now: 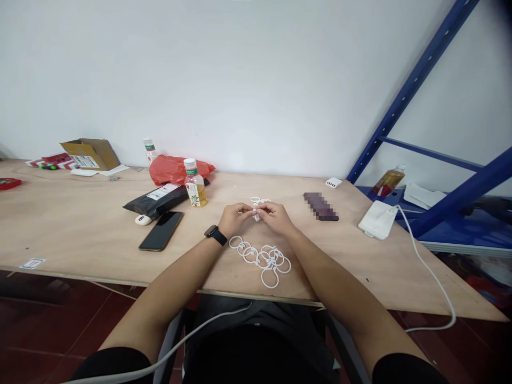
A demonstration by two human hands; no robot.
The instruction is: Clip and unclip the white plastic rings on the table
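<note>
My left hand (235, 216), with a black watch (216, 233) on its wrist, meets my right hand (276, 216) over the middle of the table. Both are closed, thumbs and fingertips pinching a small white ring piece (256, 217) between them. The fingers cover most of it, so its exact shape is hidden. Just beyond the fingertips lie a few white rings (255, 199). Nearer to me, between my forearms, several white plastic rings (270, 277) lie in a loose, overlapping group; some look linked in a chain.
Left of my hands are a phone (162, 231), a black parcel (158, 200), a drink bottle (195, 184) and a red plastic bag (170, 168). An open cardboard box (94, 154) stands farther left. Rightward lie a pixelated dark object (320, 206), a white power bank (377, 219) with cable, and a blue metal frame (408, 90).
</note>
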